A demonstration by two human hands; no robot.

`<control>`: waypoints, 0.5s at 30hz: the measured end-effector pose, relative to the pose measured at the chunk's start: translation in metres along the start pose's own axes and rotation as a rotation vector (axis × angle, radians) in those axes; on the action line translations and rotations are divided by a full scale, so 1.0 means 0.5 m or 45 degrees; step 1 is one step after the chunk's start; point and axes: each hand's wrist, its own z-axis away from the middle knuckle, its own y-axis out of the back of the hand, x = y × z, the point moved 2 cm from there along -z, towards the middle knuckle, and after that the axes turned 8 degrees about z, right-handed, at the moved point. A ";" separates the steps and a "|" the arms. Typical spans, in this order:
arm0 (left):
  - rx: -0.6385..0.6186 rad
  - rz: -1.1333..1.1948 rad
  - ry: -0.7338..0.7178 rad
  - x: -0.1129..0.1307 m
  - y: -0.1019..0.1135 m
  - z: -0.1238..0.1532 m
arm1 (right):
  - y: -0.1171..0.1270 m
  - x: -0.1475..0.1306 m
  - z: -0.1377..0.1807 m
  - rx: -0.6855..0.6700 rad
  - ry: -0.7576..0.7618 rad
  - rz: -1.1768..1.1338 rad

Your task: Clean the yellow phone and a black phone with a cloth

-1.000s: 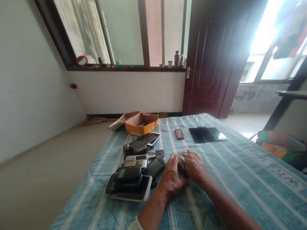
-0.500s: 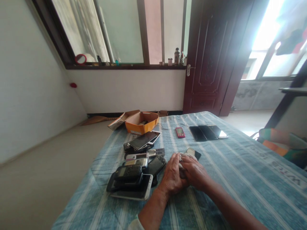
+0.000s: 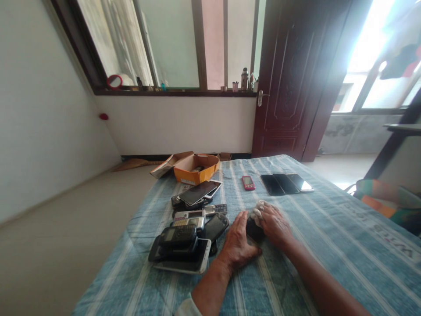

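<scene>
A dark mobile phone lies on the cloth-covered table between my two hands. My left hand holds it along its left side, with the fingers at the edge and the thumb near the bottom end. In my right hand is a crumpled whitish cloth, pressed against the phone's far end. Part of the phone is hidden by the cloth and fingers. Left of my left hand is a pile of phones, among them a black slider phone, a keypad phone and a large white-edged smartphone.
An open orange box stands at the table's far left, with something dark inside. A pink phone lies beyond my hands. To its right, three dark smartphones lie side by side. A striped blue tablecloth covers the table.
My hands were together over the cloth and phone. Now the right hand has moved right and forward with the cloth, uncovering more of the phone's dark face. The left hand stays nearly in place.
</scene>
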 end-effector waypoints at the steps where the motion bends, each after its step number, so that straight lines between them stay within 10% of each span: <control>1: -0.002 -0.002 0.000 -0.001 0.000 0.000 | 0.001 -0.003 0.006 -0.009 0.025 -0.009; 15: 0.001 -0.032 -0.063 -0.002 -0.001 -0.002 | 0.032 -0.073 0.038 -0.087 0.435 -0.411</control>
